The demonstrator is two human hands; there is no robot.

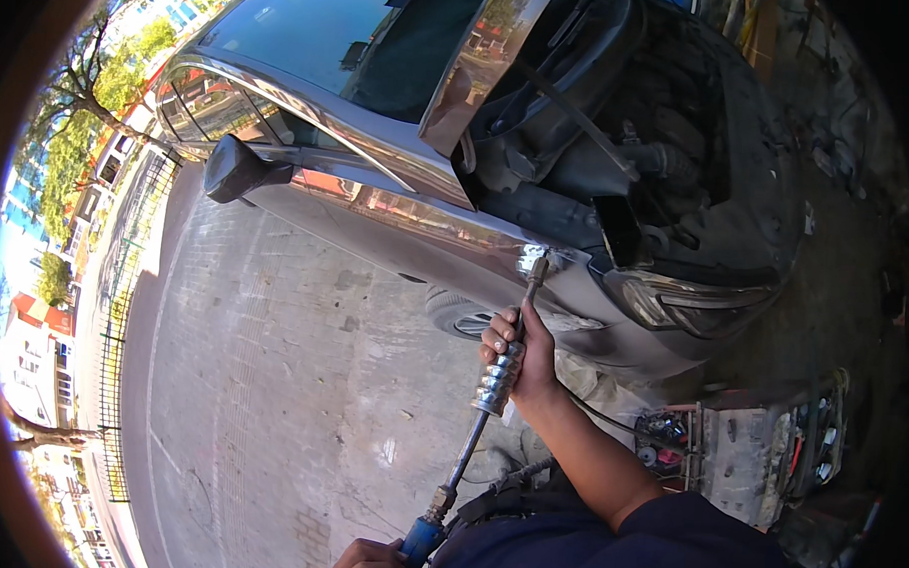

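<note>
**Slide hammer (pixel 466 452) at the front fender (pixel 572 290) of a car (pixel 367 221)**

At the far left of the frame, a metal fence (pixel 116 372) runs alongside the paved ground (pixel 271 378). Toward the upper left, the car's dark side mirror (pixel 235 169) sticks out. At the lower edge, left of centre, my left hand (pixel 367 561) is on the tool's blue handle (pixel 423 540); its fingers are partly cut off by the frame. The rod slants up rightward to mid-frame, where my right hand (pixel 534 359) is wrapped around it at the upper end of the ribbed metal weight (pixel 495 384). The tool's tip ends at a shiny patch (pixel 529 256) on the fender, above the front wheel (pixel 465 317). Right of that is the headlight (pixel 689 300); at lower right, a tray (pixel 734 449) with tools beside it.
</note>
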